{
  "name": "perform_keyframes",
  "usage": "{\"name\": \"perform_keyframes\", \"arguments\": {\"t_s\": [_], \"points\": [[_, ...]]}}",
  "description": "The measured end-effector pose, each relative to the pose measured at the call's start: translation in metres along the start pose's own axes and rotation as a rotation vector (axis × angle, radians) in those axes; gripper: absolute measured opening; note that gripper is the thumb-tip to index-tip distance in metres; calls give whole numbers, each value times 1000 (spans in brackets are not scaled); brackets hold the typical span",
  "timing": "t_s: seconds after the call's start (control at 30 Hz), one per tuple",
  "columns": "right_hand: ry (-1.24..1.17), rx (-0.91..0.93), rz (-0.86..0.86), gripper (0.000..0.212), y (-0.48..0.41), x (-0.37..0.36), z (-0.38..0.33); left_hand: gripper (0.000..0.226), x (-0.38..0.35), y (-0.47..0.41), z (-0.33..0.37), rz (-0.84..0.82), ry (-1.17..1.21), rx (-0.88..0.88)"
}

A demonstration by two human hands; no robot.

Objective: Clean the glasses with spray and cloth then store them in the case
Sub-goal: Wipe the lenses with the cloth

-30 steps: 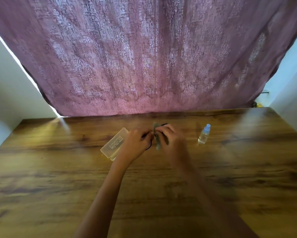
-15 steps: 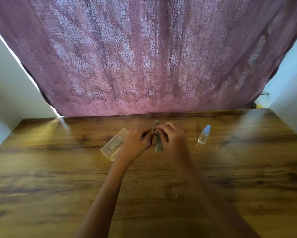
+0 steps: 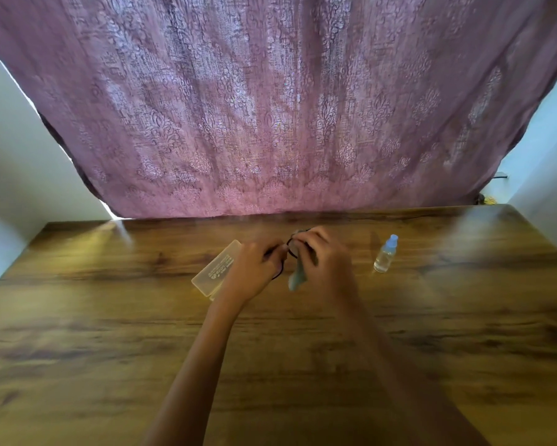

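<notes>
Head view shows me both hands meeting above the far middle of the wooden table (image 3: 109, 333). My left hand (image 3: 254, 272) is curled around one side of the dark-framed glasses (image 3: 283, 268), whose thin rim loops out at the hand's 3 o'clock. My right hand (image 3: 323, 262) pinches the grey-green cloth (image 3: 296, 278) against the frame, and a tail of cloth hangs down between the two hands. The lenses themselves are too blurred for me to make out. A translucent yellowish case (image 3: 214, 272) lies flat at 9 o'clock of the left hand, partly under it. A small clear spray bottle (image 3: 385, 254) with a pale blue cap stands upright at 3 o'clock of the right hand, apart from it. A mauve patterned curtain (image 3: 270, 107) hangs at 12 o'clock.
</notes>
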State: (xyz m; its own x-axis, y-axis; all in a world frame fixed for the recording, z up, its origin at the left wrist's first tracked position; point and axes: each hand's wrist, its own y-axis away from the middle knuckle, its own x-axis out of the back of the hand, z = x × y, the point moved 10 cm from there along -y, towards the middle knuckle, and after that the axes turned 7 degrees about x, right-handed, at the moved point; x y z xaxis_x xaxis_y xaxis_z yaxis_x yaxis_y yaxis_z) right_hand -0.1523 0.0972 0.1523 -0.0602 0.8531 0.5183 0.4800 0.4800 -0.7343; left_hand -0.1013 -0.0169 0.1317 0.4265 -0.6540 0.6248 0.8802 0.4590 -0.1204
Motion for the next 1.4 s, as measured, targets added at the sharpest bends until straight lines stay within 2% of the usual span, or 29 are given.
{"name": "perform_keyframes", "arguments": {"t_s": [0.1, 0.37, 0.67, 0.83, 1.07, 1.3, 1.4], "points": [[40, -17, 34, 10, -4, 9, 7, 30, 6, 1, -4, 17, 17, 25], [66, 21, -43, 9, 13, -4, -12, 32, 5, -2, -12, 29, -19, 22], [121, -19, 27, 11, 4, 13, 1, 29, 13, 2, -15, 38, 76, 58], [89, 50, -29, 10, 15, 3, -15, 29, 8, 5, -8, -6, 37, 47], [151, -24, 52, 9, -3, 17, 2, 31, 15, 4, -15, 20, 79, 50], [85, 95, -53, 10, 7, -3, -18, 29, 10, 5, -12, -15, 48, 43], [103, 35, 2, 10, -3, 7, -9, 29, 11, 5, -9, -20, 71, 37]]}}
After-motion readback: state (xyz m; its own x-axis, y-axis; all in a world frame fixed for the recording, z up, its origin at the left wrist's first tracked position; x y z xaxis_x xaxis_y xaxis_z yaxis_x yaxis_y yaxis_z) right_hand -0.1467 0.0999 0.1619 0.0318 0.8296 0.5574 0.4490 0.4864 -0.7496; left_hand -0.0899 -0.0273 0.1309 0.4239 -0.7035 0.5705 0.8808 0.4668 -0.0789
